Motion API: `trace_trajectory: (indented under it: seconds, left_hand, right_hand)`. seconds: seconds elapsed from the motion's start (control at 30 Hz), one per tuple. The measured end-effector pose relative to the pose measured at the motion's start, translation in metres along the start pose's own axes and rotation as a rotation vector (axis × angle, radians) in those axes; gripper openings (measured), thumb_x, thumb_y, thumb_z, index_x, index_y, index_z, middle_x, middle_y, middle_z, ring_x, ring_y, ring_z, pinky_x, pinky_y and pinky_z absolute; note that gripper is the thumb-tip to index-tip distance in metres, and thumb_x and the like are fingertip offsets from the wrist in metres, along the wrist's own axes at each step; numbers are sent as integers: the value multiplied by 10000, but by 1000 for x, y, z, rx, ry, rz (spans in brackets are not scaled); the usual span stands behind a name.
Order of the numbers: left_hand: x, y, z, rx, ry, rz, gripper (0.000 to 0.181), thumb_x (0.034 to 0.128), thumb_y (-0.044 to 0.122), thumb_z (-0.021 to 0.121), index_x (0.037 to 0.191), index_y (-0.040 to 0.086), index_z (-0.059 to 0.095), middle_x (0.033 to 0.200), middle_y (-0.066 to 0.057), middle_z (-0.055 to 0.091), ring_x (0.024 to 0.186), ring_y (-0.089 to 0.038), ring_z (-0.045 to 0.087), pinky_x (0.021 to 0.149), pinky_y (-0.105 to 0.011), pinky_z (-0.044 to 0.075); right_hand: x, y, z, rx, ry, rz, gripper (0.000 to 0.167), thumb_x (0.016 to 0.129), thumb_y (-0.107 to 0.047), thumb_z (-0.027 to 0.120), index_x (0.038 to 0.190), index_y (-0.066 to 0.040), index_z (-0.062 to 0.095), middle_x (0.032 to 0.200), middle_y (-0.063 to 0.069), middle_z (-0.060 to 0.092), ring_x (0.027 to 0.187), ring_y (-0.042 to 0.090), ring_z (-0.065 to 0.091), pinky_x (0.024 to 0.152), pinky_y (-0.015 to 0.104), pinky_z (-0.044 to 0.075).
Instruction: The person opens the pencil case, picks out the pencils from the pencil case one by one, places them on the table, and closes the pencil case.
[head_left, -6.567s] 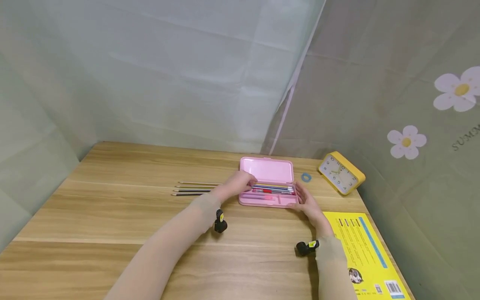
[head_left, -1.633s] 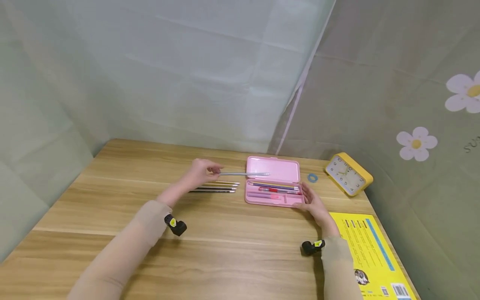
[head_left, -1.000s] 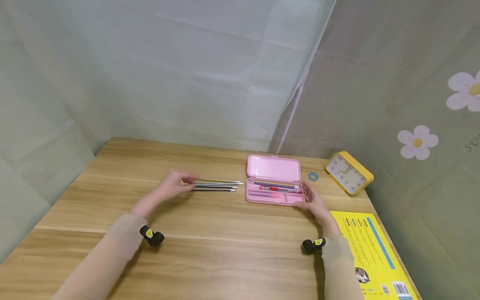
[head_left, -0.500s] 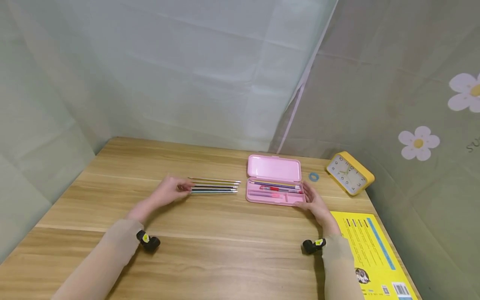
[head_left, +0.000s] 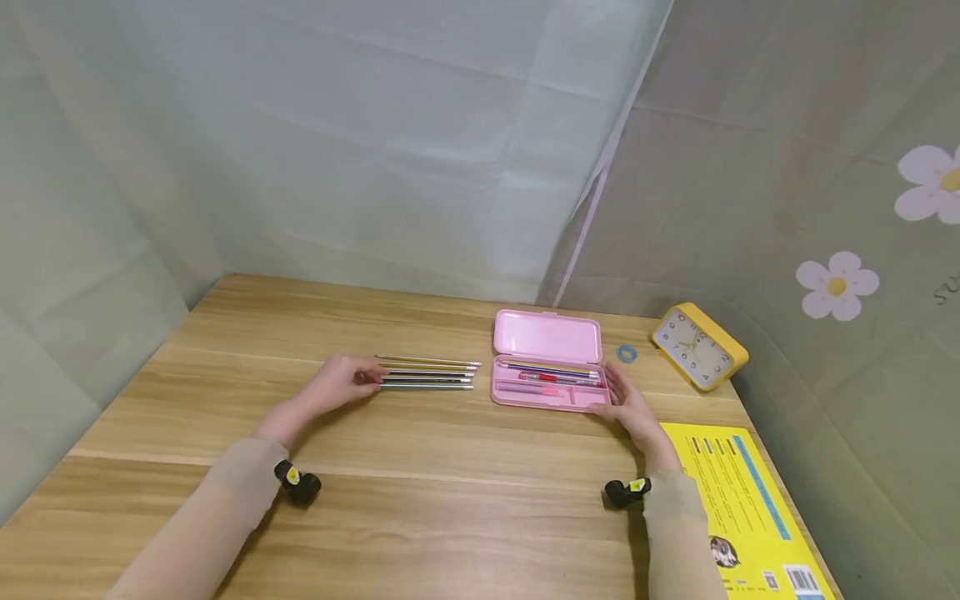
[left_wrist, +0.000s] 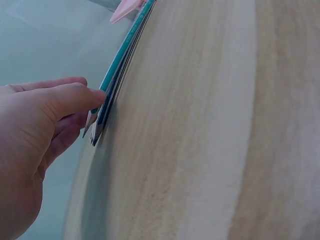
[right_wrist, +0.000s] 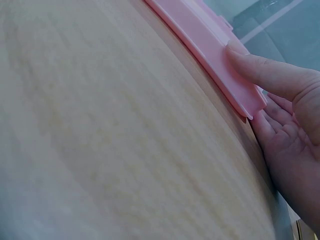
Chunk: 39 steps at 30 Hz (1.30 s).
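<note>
My left hand (head_left: 341, 385) pinches a teal pencil (left_wrist: 122, 50) close to its sharpened tip. That pencil lies at the near side of a row of several pencils (head_left: 429, 367), their eraser ends toward the right. In the left wrist view, dark pencils lie right beside the teal one. An open pink pencil case (head_left: 547, 333) sits right of the row. Inside it are more pencils (head_left: 551, 370), a red-gripped pen (head_left: 546, 378) and a pink-purple pen (head_left: 528, 388). My right hand (head_left: 633, 408) holds the case's right end, thumb (right_wrist: 250, 62) on the front, fingers around the side.
A blue ring-shaped object (head_left: 627, 354) lies to the right of the case, and a yellow clock (head_left: 701, 346) leans beyond it. Under my right forearm is a yellow book (head_left: 738, 500). Fabric curtains (head_left: 375, 150) hang behind the wooden table (head_left: 450, 517).
My left hand took a pencil out of the case, carried it left over the row and lowered it to the row's near side. My right hand stays on the case.
</note>
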<state>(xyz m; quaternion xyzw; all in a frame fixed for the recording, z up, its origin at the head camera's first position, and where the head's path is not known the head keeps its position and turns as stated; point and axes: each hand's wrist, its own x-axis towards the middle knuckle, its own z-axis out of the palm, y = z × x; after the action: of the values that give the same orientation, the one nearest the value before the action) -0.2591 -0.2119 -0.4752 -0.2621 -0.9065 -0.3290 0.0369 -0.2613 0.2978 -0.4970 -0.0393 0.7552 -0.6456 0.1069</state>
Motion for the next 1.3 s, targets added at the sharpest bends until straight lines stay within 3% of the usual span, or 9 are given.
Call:
trace_trajectory:
  seconds: [0.23, 0.53, 0.73, 1.3]
  left_hand:
    - [0, 1, -4, 38, -27, -21, 229, 802, -39, 724, 1031, -49, 722, 887, -132, 754, 812, -263, 722, 773, -416, 599]
    - [-2, 0, -4, 24, -47, -28, 194, 817, -20, 723, 1009, -48, 729, 941, -152, 755, 872, -294, 731, 799, -426, 595]
    - [-3, -1, -3, 45, -42, -8, 185, 815, -10, 733, 998, -32, 740, 947, -142, 757, 880, -286, 733, 801, -421, 596]
    - [-3, 1, -2, 69, -24, -38, 199, 822, -1, 730, 1018, -29, 735, 957, -156, 752, 878, -287, 728, 809, -438, 590]
  right_hand:
    - [1, 1, 0, -13, 4, 0, 981, 825, 67, 693, 1560, -14, 48, 1641, 166, 96, 1517, 305, 112, 1237, 421, 117]
    - [1, 0, 0, 6, 1, -1, 971, 833, 81, 674, 1559, -10, 36, 1641, 175, 84, 1515, 316, 111, 1235, 427, 116]
    - [1, 2, 0, 5, 5, 4, 975, 828, 80, 680, 1558, -5, 39, 1641, 171, 88, 1516, 308, 111, 1239, 417, 110]
    - [2, 6, -2, -6, -9, -13, 965, 835, 67, 688, 1557, -4, 52, 1636, 185, 107, 1514, 312, 120, 1226, 417, 131]
